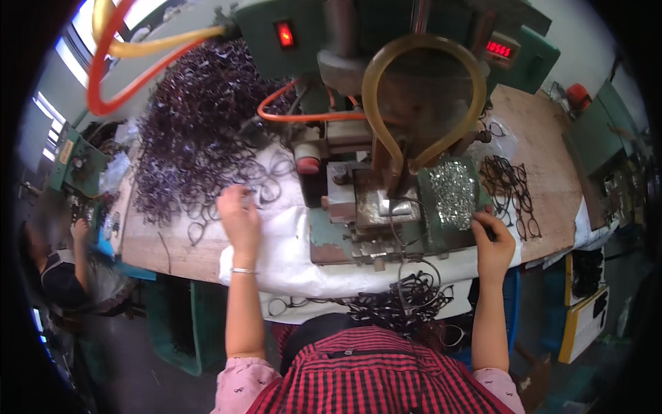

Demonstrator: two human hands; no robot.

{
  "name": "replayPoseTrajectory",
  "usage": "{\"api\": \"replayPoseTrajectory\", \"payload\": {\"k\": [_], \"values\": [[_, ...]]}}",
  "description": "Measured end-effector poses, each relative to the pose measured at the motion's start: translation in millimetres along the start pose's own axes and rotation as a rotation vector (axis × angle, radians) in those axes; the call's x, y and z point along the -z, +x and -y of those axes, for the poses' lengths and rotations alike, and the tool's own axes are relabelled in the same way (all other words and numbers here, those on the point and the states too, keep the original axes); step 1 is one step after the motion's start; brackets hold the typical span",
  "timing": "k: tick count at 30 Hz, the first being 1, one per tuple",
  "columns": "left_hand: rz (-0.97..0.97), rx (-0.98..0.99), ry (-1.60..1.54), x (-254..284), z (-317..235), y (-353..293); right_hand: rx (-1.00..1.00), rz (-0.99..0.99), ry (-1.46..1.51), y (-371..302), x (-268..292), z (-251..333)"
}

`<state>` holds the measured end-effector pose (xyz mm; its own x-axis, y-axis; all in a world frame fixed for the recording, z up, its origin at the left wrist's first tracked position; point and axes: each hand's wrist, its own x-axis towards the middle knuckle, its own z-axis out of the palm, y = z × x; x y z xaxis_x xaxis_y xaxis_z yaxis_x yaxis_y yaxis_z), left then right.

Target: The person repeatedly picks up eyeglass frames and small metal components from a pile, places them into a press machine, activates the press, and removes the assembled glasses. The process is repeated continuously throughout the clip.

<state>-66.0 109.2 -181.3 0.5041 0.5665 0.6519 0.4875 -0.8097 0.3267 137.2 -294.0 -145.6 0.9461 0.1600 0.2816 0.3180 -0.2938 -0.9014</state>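
My left hand (241, 219) is at the near edge of a large heap of dark eyeglass frames (200, 117), its fingers curled at the rim of one frame (267, 190). My right hand (494, 240) is closed in a pinch beside a pile of small shiny metal parts (452, 195); what its fingertips hold is too small to make out. Between the hands stands a green bench press (331, 238) with a metal fixture (398, 208). A thin dark eyeglass frame (422, 308) hangs down from the fixture's front, its lower rim over my lap.
More dark frames (509, 181) lie right of the metal parts. Several others (393, 297) rest on white cloth in front of me. A thick yellowish hose (370, 83) loops above the fixture. A red-topped button (307, 165) sits left of it. Another person (65, 269) is at the far left.
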Motion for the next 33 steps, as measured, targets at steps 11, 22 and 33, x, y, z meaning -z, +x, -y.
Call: {"api": "replayPoseTrajectory", "payload": {"k": [11,22,33], "values": [[0.283,0.585,-1.094,20.5,-51.1,35.0,0.337,0.247,0.138,37.2,-55.5,112.8],[-0.100,0.253,-1.517,68.8,-128.4,28.1,0.044,0.357,0.499,17.3,-79.9,117.1],[-0.285,-0.091,-1.204,82.4,-179.8,72.2,-0.045,0.397,0.726,6.1,-88.2,127.3]]}}
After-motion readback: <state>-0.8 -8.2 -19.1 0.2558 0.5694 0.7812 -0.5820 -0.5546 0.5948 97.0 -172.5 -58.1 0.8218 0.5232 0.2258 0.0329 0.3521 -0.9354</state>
